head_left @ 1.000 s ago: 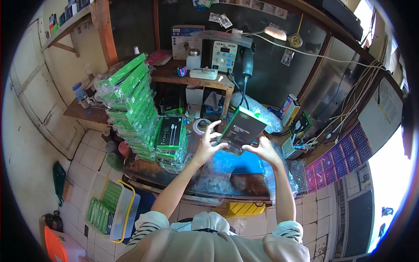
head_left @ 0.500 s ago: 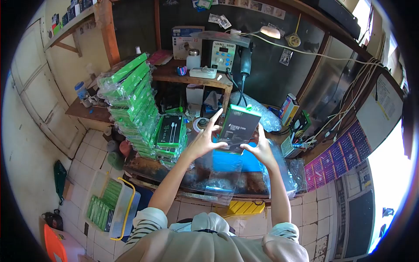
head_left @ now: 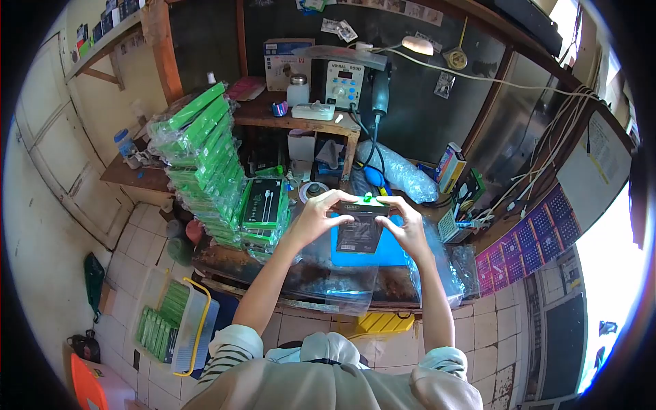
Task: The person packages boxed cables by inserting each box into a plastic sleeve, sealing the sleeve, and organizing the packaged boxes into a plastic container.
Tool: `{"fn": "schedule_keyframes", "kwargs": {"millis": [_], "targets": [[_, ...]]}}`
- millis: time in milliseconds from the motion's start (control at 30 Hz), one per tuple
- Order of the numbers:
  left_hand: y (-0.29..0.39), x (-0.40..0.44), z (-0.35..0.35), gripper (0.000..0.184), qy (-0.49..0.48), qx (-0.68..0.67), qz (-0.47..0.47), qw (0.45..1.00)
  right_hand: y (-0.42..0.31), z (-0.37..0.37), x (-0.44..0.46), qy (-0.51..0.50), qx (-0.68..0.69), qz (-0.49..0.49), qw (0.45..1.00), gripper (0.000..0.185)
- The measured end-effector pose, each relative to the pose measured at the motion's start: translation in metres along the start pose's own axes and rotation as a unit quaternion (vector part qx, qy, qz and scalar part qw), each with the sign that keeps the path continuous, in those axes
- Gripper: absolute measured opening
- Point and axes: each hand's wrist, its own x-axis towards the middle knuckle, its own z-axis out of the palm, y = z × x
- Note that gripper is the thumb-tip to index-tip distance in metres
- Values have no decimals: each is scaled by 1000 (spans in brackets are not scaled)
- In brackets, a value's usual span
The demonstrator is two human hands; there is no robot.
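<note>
A dark box (head_left: 359,231) with a green top edge is held above the blue mat (head_left: 391,250) on the workbench. My left hand (head_left: 324,217) grips its upper left corner between thumb and fingers. At the upper right corner, my right hand (head_left: 407,225) pinches it the same way. Clear plastic film (head_left: 350,283) lies on the bench below the box. To the left of my hands, a black and green cable box (head_left: 263,203) tops a short pile, next to a tall stack of green boxes (head_left: 203,160) in clear wrap.
A wooden shelf (head_left: 301,120) carries a soldering or hot-air station (head_left: 344,85) and a jar (head_left: 298,91). Bubble wrap (head_left: 403,174) and a pen basket (head_left: 451,227) stand to the right. On the floor, a bin (head_left: 179,321) holds more green boxes.
The box has moved down and tilted, so its printed face looks foreshortened and lower. Both hands have shifted to its top corners, with the fingers now along the upper edge.
</note>
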Motion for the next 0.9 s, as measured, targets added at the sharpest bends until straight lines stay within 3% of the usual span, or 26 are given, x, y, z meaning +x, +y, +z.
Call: {"fn": "schedule_keyframes", "kwargs": {"millis": [33, 67, 133, 167, 267, 333, 400, 500, 600, 667, 733, 767, 800, 900], "targets": [[-1, 0, 5, 23, 38, -48, -13, 998, 5, 1, 1, 6, -22, -15, 1000, 34], [-5, 1, 7, 23, 37, -49, -11, 998, 8, 1, 1, 12, -43, -29, 999, 31], [-13, 3, 8, 19, 78, 37, 95, 992, 12, 4, 2, 31, -55, -28, 998, 22], [-14, 2, 10, 15, 85, 29, 67, 994, 16, 5, 3, 31, -59, -24, 997, 19], [-18, 1, 13, 14, 89, -11, 29, 996, 17, 7, 4, 28, -52, 0, 998, 14], [-21, 2, 10, 17, 84, 33, 43, 995, 21, 9, 6, 65, -75, -81, 992, 13], [-21, 3, 4, 19, 49, 122, 72, 989, 22, 6, 6, 72, -77, -84, 991, 12], [-16, 3, -1, 21, 21, 66, 31, 997, 14, 1, 4, 44, -91, 15, 995, 10], [-22, 4, 2, 19, 1, 23, -24, 999, 17, 4, 7, 62, -62, 0, 996, 8], [-21, 5, 8, 18, 40, -89, -103, 990, 24, 9, 5, 46, -49, 3, 998, 16], [-21, 6, 13, 17, 35, -140, -105, 984, 23, 24, 2, 175, 30, 5, 984, 31], [-27, 6, 17, 16, 39, -210, -121, 969, 31, 30, -4, 193, -43, 0, 980, 40], [-32, 7, 20, 16, 44, -279, -135, 950, 25, 38, -8, 225, -39, 23, 973, 37], [-29, 10, 23, 18, 64, -351, -146, 923, 22, 62, -27, 141, -48, 35, 988, 46]]}}
